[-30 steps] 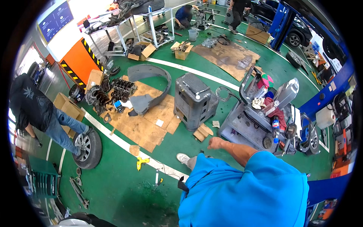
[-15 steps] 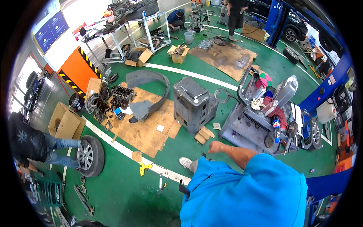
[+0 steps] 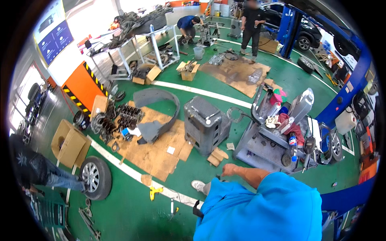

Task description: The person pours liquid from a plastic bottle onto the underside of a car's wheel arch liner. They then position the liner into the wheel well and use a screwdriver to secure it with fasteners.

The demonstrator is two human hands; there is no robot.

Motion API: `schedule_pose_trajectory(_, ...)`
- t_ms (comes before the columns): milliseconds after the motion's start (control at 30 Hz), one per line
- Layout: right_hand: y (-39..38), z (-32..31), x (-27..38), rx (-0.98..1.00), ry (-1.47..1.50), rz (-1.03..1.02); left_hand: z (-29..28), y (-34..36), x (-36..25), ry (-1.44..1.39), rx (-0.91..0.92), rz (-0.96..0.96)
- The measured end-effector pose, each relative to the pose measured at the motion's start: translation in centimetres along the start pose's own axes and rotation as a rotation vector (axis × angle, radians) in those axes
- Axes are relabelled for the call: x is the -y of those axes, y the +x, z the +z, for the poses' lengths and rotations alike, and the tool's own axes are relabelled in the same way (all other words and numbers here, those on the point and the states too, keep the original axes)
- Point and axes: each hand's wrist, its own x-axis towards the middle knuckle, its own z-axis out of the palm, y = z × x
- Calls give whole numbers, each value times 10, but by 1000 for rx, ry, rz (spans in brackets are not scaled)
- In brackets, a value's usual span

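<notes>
My right hand [image 3: 230, 169] hangs low in front of me, its bare forearm coming out of my blue sleeve. Its fingers are curled closed, with a small dark bit beside them. Whether they grip that bit I cannot tell. Nearest to the hand on the green floor lies a torn cardboard piece [image 3: 217, 156]. Beyond it stands a dark grey plastic cabinet [image 3: 207, 124] with tools on its top. To the right is a grey tool cart [image 3: 257, 148] carrying bottles, rags, gloves and a grey jug [image 3: 302, 102]. My left hand is out of the picture.
A wheel [image 3: 95, 178] stands by a person in jeans [image 3: 38, 168] at left. Engine parts [image 3: 128, 115] and a curved dark liner [image 3: 161, 120] lie on cardboard [image 3: 155, 160]. A yellow glue gun [image 3: 155, 193] lies near me. Two people are at the back.
The view has tilted up slightly, so the floor things sit lower. The person at the back left bends farther forward. My right hand keeps its curled shape.
</notes>
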Motion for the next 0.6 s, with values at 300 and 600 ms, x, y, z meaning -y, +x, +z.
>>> schedule_pose_trajectory(300, 32, -6, 23, 7, -22, -38, -5, -3, -8, -3, 62, -9)
schedule_pose_trajectory(600, 73, -18, 71, 86, -122, -113, -10, 0, -24, 132, 34, -42)
